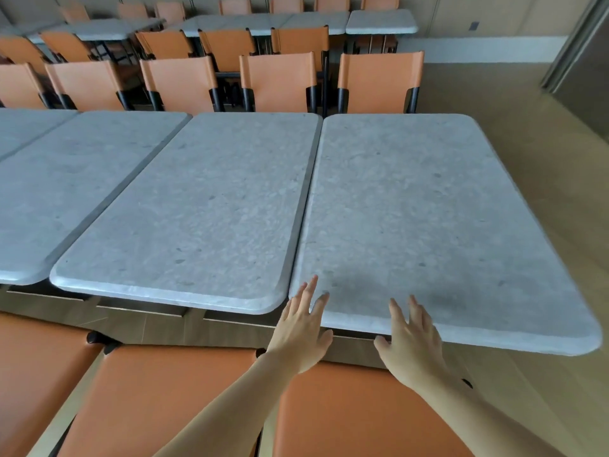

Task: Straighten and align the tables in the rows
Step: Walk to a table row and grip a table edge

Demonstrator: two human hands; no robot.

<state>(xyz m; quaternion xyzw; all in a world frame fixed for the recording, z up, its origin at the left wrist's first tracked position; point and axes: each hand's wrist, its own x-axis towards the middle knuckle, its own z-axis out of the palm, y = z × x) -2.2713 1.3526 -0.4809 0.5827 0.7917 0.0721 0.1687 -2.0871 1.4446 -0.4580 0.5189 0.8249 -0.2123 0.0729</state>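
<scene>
A row of grey stone-topped tables runs across the view. The rightmost table [428,209] ends the row, and its near edge sits closer to me than that of the neighbouring table [204,206] on its left. A narrow gap separates the two tops. My left hand [303,321] reaches over the near left corner of the rightmost table with fingers spread and straight. My right hand [412,341] hovers at the same near edge, fingers straight, thumb below the rim. Neither hand grips anything.
Orange chair backs [346,417] stand directly below my arms on the near side. More orange chairs [280,80] line the far side, with another row of tables [379,21] behind them. Wooden floor [527,133] lies to the right, bounded by a metal door frame [580,61].
</scene>
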